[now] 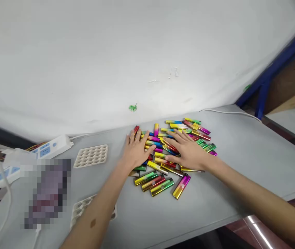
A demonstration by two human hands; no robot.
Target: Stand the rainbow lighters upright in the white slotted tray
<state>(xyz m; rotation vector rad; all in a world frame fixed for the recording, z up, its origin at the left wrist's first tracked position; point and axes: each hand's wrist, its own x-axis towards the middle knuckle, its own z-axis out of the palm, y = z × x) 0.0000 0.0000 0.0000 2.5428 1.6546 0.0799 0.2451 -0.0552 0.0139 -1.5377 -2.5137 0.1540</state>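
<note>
A loose pile of shiny lighters (162,187), metallic yellow, red, green, blue and purple, lies on the grey table (240,148). My left hand (134,152) rests over the left side of the pile, palm down and fingers spread. On the right side, my right hand (190,150) lies flat over more lighters, its fingers pointing up and left. Neither hand is closed around a lighter; those under the palms are partly hidden. Nearest to me, a purple and yellow lighter (181,186) lies apart from several others.
A pale tray with round hollows (91,156) lies left of the pile. A second tray (78,210) is partly behind my left forearm. Further left are a pixelated object (49,193), power strips (55,144) and cables. A white wall and a blue post (263,93) bound the table.
</note>
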